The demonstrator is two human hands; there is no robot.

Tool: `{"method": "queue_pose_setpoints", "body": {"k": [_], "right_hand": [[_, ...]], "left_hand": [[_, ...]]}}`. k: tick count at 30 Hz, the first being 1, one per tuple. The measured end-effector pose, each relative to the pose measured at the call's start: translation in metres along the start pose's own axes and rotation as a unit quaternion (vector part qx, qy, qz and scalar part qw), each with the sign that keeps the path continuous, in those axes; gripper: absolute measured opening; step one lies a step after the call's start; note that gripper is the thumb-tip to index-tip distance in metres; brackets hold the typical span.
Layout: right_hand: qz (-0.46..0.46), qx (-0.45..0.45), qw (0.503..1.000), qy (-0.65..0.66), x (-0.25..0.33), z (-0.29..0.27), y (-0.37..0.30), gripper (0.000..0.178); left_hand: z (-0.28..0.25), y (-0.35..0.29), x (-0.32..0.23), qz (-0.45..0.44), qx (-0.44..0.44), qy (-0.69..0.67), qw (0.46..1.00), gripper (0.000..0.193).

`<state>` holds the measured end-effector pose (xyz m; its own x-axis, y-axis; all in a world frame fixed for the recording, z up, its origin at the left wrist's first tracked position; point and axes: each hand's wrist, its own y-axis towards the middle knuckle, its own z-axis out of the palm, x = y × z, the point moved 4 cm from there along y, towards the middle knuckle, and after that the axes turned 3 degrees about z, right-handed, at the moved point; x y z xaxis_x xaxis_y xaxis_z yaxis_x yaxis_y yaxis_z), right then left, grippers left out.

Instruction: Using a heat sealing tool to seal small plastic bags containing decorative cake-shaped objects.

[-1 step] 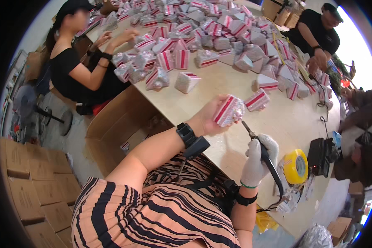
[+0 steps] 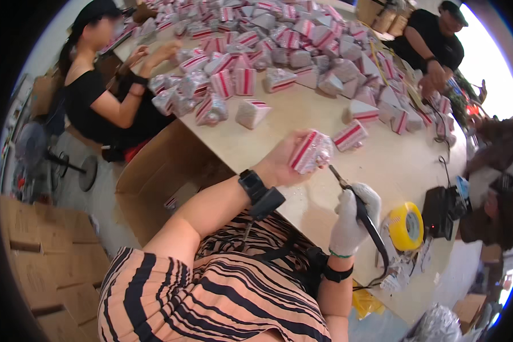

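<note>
Wedge pack (image 2: 309, 153) grasped in the left hand (image 2: 280, 161), pen-like tool (image 2: 344, 183) held beside it

Nearest of all, a striped garment (image 2: 211, 290) in peach and black is seen, worn by the person whose hands are at work. A black device (image 2: 265, 200) is strapped to the left wrist. By the bare left hand the wedge pack is grasped above the table (image 2: 393, 165), near its front edge, with its red stripe turned upward; some of the fingers are hidden behind it. By the right hand (image 2: 353, 219), covered with a white glove, the pen-like tool is clasped, its tip directed at the lower right of the pack; whether the two are touching cannot be told. To the right, a yellow tape roll (image 2: 397, 225) is seen on the table, with a black box-shaped device (image 2: 437, 212) just beside it. To the left, below the table's edge, a brown cardboard box (image 2: 145, 182) is placed.

Just beyond the held pack, a second pack (image 2: 350, 135) is laid, and a third pack (image 2: 252, 114) is set farther left. Behind these, a large heap (image 2: 285, 43) of similar wrapped wedges is spread over the table. At its left, a co-worker in black (image 2: 100, 94) is seen with both hands raised; at the far right, another co-worker (image 2: 430, 43) is seen with hands lowered near the heap
</note>
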<state>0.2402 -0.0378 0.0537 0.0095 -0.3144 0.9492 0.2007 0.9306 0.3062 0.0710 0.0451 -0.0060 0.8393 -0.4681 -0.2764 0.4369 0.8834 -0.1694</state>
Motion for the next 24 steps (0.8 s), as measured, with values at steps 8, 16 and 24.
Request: {"method": "queue_pose_setpoints", "body": {"k": [8, 16, 24], "right_hand": [[-0.112, 0.007, 0.991, -0.080, 0.011, -0.002, 0.007, 0.020], [-0.060, 0.018, 0.997, -0.042, 0.005, -0.002, 0.003, 0.017], [-0.038, 0.026, 0.998, -0.048, 0.000, -0.005, 0.003, 0.018]], "left_hand": [[-0.004, 0.001, -0.005, 0.057, -0.011, 0.131, 0.990, 0.046], [-0.009, 0.009, 0.002, 0.050, 0.010, 0.072, 0.996, 0.051], [-0.008, 0.007, 0.001, 0.059, 0.023, 0.135, 0.989, 0.043]]}}
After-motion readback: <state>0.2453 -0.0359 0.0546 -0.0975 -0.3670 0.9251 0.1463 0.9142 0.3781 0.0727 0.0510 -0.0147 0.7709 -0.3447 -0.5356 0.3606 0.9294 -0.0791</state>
